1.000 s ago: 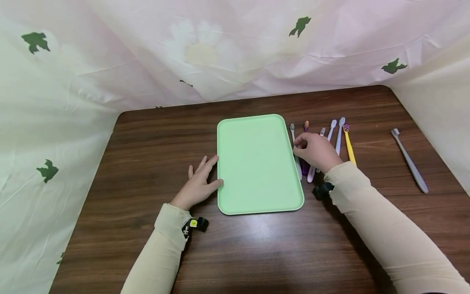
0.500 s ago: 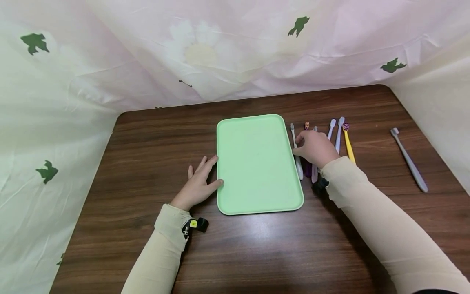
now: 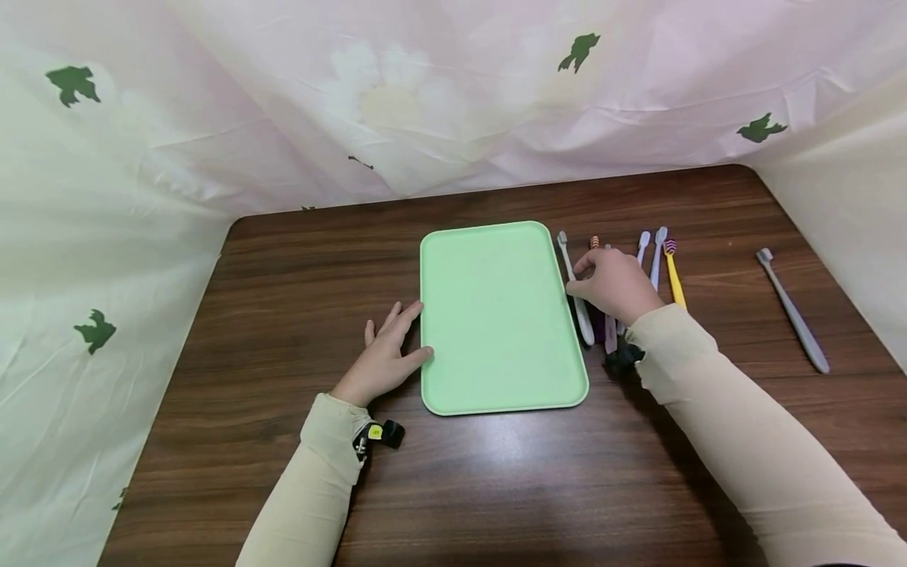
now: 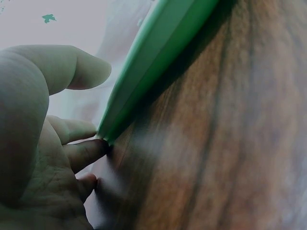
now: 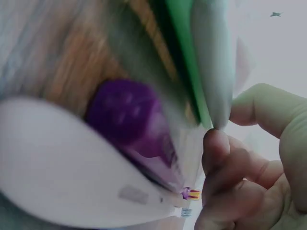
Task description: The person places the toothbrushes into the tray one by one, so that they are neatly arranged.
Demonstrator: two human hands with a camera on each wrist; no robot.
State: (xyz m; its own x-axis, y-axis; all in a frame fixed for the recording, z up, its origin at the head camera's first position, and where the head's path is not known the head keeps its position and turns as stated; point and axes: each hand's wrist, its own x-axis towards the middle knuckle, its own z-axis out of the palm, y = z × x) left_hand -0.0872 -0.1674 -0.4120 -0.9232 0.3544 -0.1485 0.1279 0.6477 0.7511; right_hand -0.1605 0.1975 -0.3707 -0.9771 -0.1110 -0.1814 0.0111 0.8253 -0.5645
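A light green tray (image 3: pixel 499 315) lies on the table. My left hand (image 3: pixel 383 354) rests at its left edge, fingers spread, fingertips touching the rim; the left wrist view shows that tray rim (image 4: pixel 144 72) against the fingers. Beyond the tray's right edge, my right hand (image 3: pixel 615 283) pinches a pale grey toothbrush (image 3: pixel 583 319) between thumb and fingers. In the right wrist view the pinched toothbrush (image 5: pixel 213 57) is raised beside the tray's rim. Just under that hand lie a purple toothbrush (image 5: pixel 127 115) and a pale pinkish toothbrush (image 5: pixel 72 163), partly hidden in the head view.
Right of my right hand lie two pale lavender toothbrushes, one of them the bluish toothbrush (image 3: pixel 657 252), and a yellow toothbrush (image 3: pixel 675 276). A grey toothbrush (image 3: pixel 792 311) lies apart at the far right. A patterned curtain (image 3: pixel 453 102) hangs behind the table (image 3: pixel 305 283).
My right hand has taken hold of the pale grey toothbrush, which has lifted and tilted slightly. The pinkish toothbrush beneath the hand has turned a little. My left hand has stayed at the tray.
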